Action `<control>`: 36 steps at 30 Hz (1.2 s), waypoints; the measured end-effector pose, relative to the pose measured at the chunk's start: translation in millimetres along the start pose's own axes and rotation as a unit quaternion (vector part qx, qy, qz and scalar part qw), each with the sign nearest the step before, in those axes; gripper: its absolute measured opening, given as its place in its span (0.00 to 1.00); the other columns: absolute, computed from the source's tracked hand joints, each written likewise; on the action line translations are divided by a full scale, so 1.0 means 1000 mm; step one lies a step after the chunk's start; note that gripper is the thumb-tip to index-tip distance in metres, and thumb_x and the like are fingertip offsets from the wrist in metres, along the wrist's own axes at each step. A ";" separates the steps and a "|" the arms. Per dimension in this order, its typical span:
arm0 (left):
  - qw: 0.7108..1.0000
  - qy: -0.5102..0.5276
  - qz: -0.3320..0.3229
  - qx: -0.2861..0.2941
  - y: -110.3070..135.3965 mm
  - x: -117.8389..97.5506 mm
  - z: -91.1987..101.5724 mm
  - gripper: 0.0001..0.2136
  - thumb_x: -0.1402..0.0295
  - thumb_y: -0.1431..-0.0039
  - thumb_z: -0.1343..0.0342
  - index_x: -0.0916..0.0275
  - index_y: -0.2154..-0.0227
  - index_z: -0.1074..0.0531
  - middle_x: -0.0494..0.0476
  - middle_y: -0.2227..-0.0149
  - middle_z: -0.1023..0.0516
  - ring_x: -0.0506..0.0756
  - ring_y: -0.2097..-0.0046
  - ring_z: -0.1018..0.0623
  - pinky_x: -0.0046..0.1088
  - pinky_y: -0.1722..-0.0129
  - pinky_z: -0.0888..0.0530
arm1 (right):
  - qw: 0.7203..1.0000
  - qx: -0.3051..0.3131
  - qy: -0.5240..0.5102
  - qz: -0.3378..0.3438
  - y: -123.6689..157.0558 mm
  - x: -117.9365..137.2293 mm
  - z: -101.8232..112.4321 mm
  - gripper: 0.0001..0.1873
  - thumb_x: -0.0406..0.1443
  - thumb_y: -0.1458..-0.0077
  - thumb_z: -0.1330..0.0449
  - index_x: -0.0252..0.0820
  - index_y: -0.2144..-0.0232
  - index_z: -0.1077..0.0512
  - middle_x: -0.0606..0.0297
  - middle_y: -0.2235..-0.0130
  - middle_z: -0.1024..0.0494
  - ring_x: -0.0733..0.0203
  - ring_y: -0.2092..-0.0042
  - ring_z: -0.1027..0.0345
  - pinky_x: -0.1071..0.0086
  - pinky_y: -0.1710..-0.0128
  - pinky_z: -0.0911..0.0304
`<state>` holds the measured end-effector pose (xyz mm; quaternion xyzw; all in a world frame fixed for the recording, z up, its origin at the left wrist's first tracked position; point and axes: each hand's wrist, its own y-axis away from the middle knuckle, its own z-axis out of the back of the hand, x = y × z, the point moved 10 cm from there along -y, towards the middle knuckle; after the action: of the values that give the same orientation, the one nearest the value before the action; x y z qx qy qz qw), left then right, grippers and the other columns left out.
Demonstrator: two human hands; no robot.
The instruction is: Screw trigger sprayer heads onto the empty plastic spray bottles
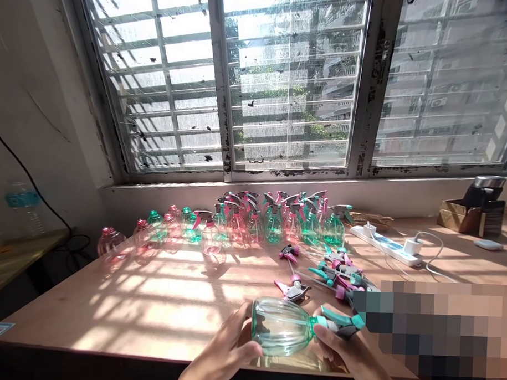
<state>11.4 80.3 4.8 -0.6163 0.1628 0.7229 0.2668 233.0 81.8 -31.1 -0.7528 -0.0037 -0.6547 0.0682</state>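
A clear green spray bottle [282, 328] lies sideways in the air above the table's front edge, its base toward the left. My left hand [227, 347] is wrapped around the base end. At the neck, my right hand [335, 348] grips the teal collar just below the grey and teal trigger head [343, 322]. Just beyond the bottle lie loose trigger sprayers: a pink and grey one [295, 289], another pink one [290, 251], and a pile of teal and pink ones [342, 270] with their tubes.
Capped spray bottles [274, 224] stand grouped by the window wall. Several open pink and green bottles [146, 241] stand at the left. A power strip [387, 245] with chargers and a cardboard box [460, 215] are at the right. A blurred patch covers the lower right.
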 end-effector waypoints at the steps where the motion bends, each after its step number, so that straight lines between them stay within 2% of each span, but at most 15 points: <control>1: 1.000 -0.004 0.001 -0.005 0.000 -0.001 0.001 0.43 0.41 0.43 0.40 0.46 0.29 0.49 0.64 0.29 0.44 0.75 0.29 0.44 0.52 0.35 0.35 | 1.000 0.013 0.004 0.002 -0.001 0.000 0.000 0.27 0.60 0.51 0.33 0.45 0.72 0.33 0.77 0.85 0.38 0.68 0.82 0.48 0.71 0.81 0.60; 4: 1.000 0.004 -0.010 -0.010 -0.001 -0.007 -0.001 0.40 0.41 0.42 0.40 0.47 0.31 0.46 0.62 0.30 0.41 0.74 0.29 0.45 0.52 0.33 0.38 | 1.000 0.025 0.010 0.001 -0.004 -0.002 0.002 0.25 0.57 0.50 0.31 0.45 0.69 0.31 0.78 0.85 0.35 0.70 0.84 0.49 0.73 0.83 0.61; 8: 0.999 0.038 -0.019 -0.005 -0.001 -0.008 -0.003 0.39 0.45 0.42 0.37 0.45 0.31 0.45 0.60 0.30 0.40 0.73 0.31 0.39 0.52 0.34 0.36 | 1.000 0.013 0.005 0.002 -0.005 -0.005 0.006 0.24 0.57 0.51 0.30 0.45 0.70 0.31 0.76 0.85 0.33 0.69 0.84 0.48 0.73 0.83 0.58; 12: 1.000 0.015 -0.023 -0.012 0.000 0.002 0.002 0.41 0.55 0.43 0.31 0.44 0.31 0.45 0.57 0.28 0.43 0.73 0.28 0.44 0.51 0.32 0.38 | 1.000 0.006 -0.006 -0.002 -0.005 -0.011 0.008 0.27 0.60 0.49 0.34 0.45 0.75 0.33 0.75 0.85 0.35 0.68 0.83 0.47 0.71 0.81 0.56; 14: 0.999 -0.007 -0.029 -0.013 0.000 0.001 0.002 0.40 0.60 0.43 0.30 0.43 0.31 0.45 0.55 0.29 0.42 0.71 0.28 0.46 0.50 0.30 0.41 | 1.000 0.006 -0.001 -0.001 -0.004 -0.013 0.009 0.28 0.60 0.47 0.36 0.44 0.78 0.33 0.73 0.85 0.33 0.68 0.83 0.46 0.70 0.80 0.57; 16: 0.999 0.008 -0.032 -0.005 -0.001 -0.003 -0.001 0.40 0.63 0.42 0.31 0.41 0.31 0.45 0.54 0.29 0.42 0.69 0.28 0.45 0.48 0.30 0.41 | 1.000 0.007 0.004 -0.002 -0.004 -0.014 0.009 0.28 0.59 0.45 0.37 0.43 0.79 0.32 0.71 0.84 0.31 0.68 0.83 0.44 0.70 0.81 0.57; 19: 0.997 0.064 -0.040 0.013 -0.003 -0.011 -0.009 0.42 0.66 0.42 0.31 0.39 0.31 0.48 0.52 0.28 0.44 0.68 0.29 0.42 0.46 0.32 0.38 | 1.000 -0.002 -0.015 0.004 -0.003 -0.010 0.010 0.24 0.57 0.46 0.34 0.43 0.72 0.29 0.72 0.82 0.29 0.68 0.82 0.42 0.71 0.81 0.55; 21: 0.996 0.079 -0.038 0.020 -0.004 -0.011 -0.012 0.43 0.67 0.42 0.31 0.38 0.30 0.50 0.54 0.28 0.43 0.67 0.29 0.40 0.46 0.32 0.36 | 0.999 0.000 -0.032 0.008 -0.002 -0.007 0.009 0.22 0.56 0.46 0.33 0.44 0.66 0.28 0.73 0.81 0.28 0.67 0.82 0.42 0.72 0.81 0.54; 25: 0.999 0.035 -0.037 0.016 -0.004 0.000 -0.007 0.47 0.67 0.43 0.31 0.40 0.29 0.56 0.58 0.29 0.43 0.70 0.29 0.43 0.50 0.33 0.36 | 1.000 0.012 -0.024 0.003 -0.001 -0.003 0.004 0.22 0.55 0.45 0.34 0.44 0.69 0.29 0.73 0.83 0.30 0.67 0.82 0.43 0.71 0.80 0.55; 29: 0.999 -0.012 -0.028 0.012 -0.004 0.010 0.000 0.45 0.67 0.41 0.33 0.42 0.29 0.55 0.57 0.27 0.46 0.71 0.27 0.47 0.49 0.33 0.37 | 1.000 0.016 -0.020 -0.001 0.002 0.003 0.001 0.22 0.56 0.46 0.33 0.45 0.66 0.27 0.75 0.85 0.32 0.66 0.82 0.44 0.67 0.76 0.48; 33: 0.999 -0.011 -0.028 0.012 -0.004 0.007 -0.001 0.45 0.68 0.39 0.35 0.40 0.29 0.59 0.55 0.28 0.45 0.69 0.27 0.47 0.51 0.33 0.37 | 0.999 0.033 0.002 0.007 0.003 0.011 -0.004 0.23 0.57 0.48 0.33 0.46 0.67 0.29 0.73 0.84 0.30 0.64 0.82 0.45 0.67 0.78 0.49; 36: 0.999 0.011 -0.032 0.014 -0.004 0.004 -0.005 0.49 0.70 0.40 0.33 0.38 0.29 0.61 0.54 0.28 0.44 0.68 0.28 0.44 0.50 0.32 0.38 | 1.000 0.025 0.005 0.007 0.003 0.013 -0.003 0.23 0.57 0.48 0.34 0.46 0.68 0.30 0.73 0.84 0.30 0.63 0.81 0.43 0.65 0.75 0.46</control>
<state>17.1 81.9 0.1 -0.6250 0.1562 0.7050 0.2966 231.8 77.1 -18.3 -0.7474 -0.0148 -0.6578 0.0917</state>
